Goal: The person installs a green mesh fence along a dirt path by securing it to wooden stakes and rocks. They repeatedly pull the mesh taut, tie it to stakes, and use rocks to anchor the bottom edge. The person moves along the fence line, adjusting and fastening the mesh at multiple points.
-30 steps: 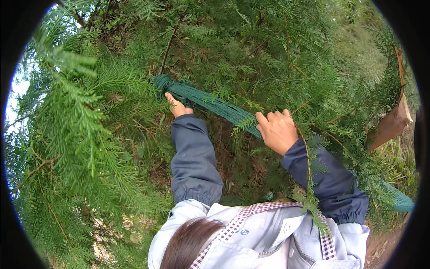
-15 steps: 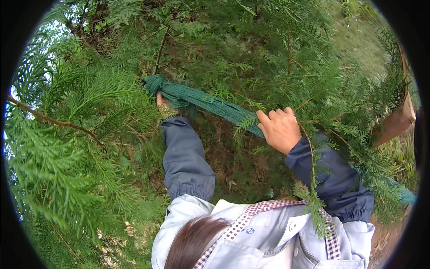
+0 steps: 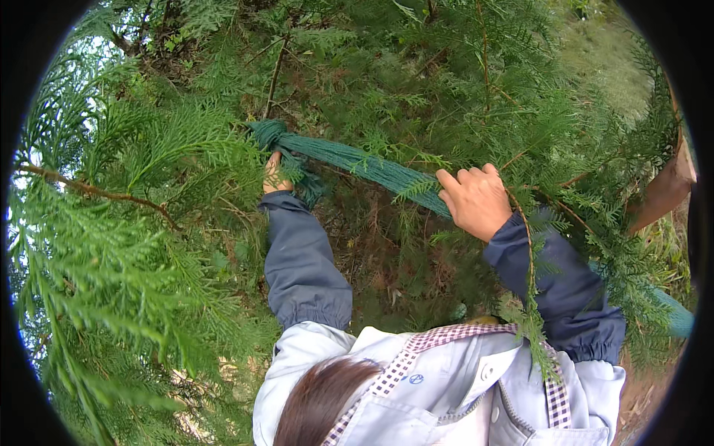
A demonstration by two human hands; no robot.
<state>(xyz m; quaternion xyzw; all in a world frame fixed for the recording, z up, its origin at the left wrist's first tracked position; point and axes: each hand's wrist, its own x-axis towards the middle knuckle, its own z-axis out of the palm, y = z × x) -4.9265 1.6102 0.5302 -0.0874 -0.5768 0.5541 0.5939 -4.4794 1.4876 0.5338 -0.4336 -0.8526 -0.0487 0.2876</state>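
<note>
A bunched length of dark green netting (image 3: 364, 167) runs taut between my hands, sloping down to the right. At its left end sits a thick knot (image 3: 269, 135) beside a thin branch. Just under that knot, my left hand (image 3: 276, 175) grips the netting, its fingers partly hidden by leaves and net. A loose tail of net (image 3: 312, 186) hangs beside this hand. My right hand (image 3: 478, 202) is closed round the netting at the lower right, with the knuckles up.
Feathery conifer branches (image 3: 104, 260) crowd in from the left. A leafy twig (image 3: 529, 260) droops across my right forearm. More green netting (image 3: 673, 316) shows at the far right, below a brown object (image 3: 666, 189) that I cannot identify.
My left hand has shifted slightly down from the knot, and more of the loose tail shows beside it. My right hand keeps its hold as the view shifts a little.
</note>
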